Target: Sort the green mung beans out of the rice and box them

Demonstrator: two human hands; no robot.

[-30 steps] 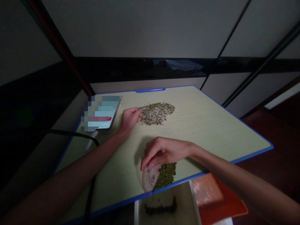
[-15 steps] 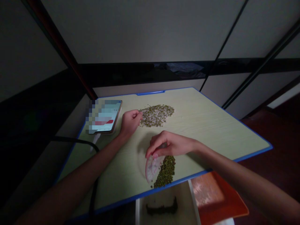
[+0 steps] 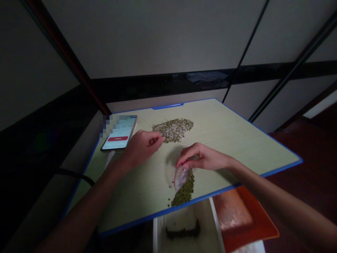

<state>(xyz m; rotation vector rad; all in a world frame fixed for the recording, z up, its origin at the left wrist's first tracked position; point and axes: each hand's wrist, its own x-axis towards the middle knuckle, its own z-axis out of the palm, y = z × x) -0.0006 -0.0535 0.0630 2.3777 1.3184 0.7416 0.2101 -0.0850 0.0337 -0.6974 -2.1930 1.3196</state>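
Note:
My right hand [image 3: 202, 157] pinches the rim of a clear, shallow round dish with a pinkish edge [image 3: 181, 178]. The dish is tilted up on its side, against a heap of green mung beans [image 3: 184, 194] by the table's near edge. My left hand [image 3: 147, 144] is closed, fingertips pressed together, at the near left edge of a spread of mung beans mixed with pale grains [image 3: 175, 129]. Whatever those fingers hold, if anything, is hidden. A few stray beans lie left of the dish.
A phone with a lit screen [image 3: 119, 133] lies at the table's left, beside my left wrist. Below the near edge of the blue-rimmed table [image 3: 237, 140] are a white bin [image 3: 184, 242] with dark matter inside and an orange surface [image 3: 242, 214]. Pale panels stand behind.
My right hand has shifted right and slightly away with the dish, which now stands steeper. Some beans have scattered left of it. My left hand has come nearer and a little right, still closed.

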